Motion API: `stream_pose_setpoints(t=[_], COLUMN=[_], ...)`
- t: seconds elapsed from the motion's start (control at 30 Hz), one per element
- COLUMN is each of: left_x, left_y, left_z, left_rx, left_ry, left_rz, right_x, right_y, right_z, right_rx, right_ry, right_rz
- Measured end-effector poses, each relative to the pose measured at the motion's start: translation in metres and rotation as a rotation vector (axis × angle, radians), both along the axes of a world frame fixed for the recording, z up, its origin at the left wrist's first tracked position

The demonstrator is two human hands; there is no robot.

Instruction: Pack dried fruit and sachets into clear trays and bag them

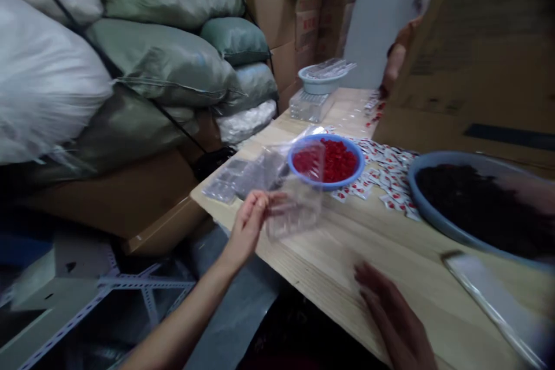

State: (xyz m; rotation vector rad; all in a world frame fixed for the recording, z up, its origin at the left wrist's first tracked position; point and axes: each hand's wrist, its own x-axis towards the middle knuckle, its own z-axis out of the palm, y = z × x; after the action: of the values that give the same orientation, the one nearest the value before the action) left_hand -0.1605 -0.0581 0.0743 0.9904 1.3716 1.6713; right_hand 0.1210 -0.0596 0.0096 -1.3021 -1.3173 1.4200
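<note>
My left hand (247, 225) is shut on the edge of a clear plastic tray (295, 214), which it holds just above the light wooden table (333, 254). Behind the tray stands a blue bowl (342, 180) full of small red pieces (340, 161). My right hand (390, 312) is blurred, with its fingers apart, and rests low over the table's near edge holding nothing. The nearest thing to it is a long clear plastic strip (489, 295). Small white-and-red packets (385, 170) lie scattered beyond the bowl, and grey flat packs (247, 176) lie to its left.
A wide blue-grey basin (427, 217) of dark material fills the table's right side, below a large cardboard sheet (477, 58). A small bowl (318, 82) and clear box (310, 105) stand at the far end. Bulging sacks (165, 63) and cartons (269, 6) line the left.
</note>
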Motion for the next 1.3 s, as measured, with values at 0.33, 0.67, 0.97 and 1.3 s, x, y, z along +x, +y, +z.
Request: stream_pose_setpoints(t=[0.33, 0.67, 0.97, 1.3], left_x=[0.155, 0.188, 0.193, 0.193], left_y=[-0.025, 0.006, 0.003, 0.001], left_z=[-0.034, -0.047, -0.048, -0.049], left_rx=[-0.099, -0.300, -0.329, -0.333], left_ry=[0.284, -0.173, -0.262, -0.232], left_rz=[-0.389, -0.463, -0.439, -0.438], right_x=[-0.018, 0.000, 0.001, 0.001], right_y=[-0.004, 0.006, 0.003, 0.001], right_z=[0.020, -0.003, -0.007, -0.001], right_rx=[-0.038, -0.221, -0.221, -0.230], right_ry=[0.359, 0.813, 0.844, 0.855], right_rz=[-0.152, -0.179, -0.152, -0.143])
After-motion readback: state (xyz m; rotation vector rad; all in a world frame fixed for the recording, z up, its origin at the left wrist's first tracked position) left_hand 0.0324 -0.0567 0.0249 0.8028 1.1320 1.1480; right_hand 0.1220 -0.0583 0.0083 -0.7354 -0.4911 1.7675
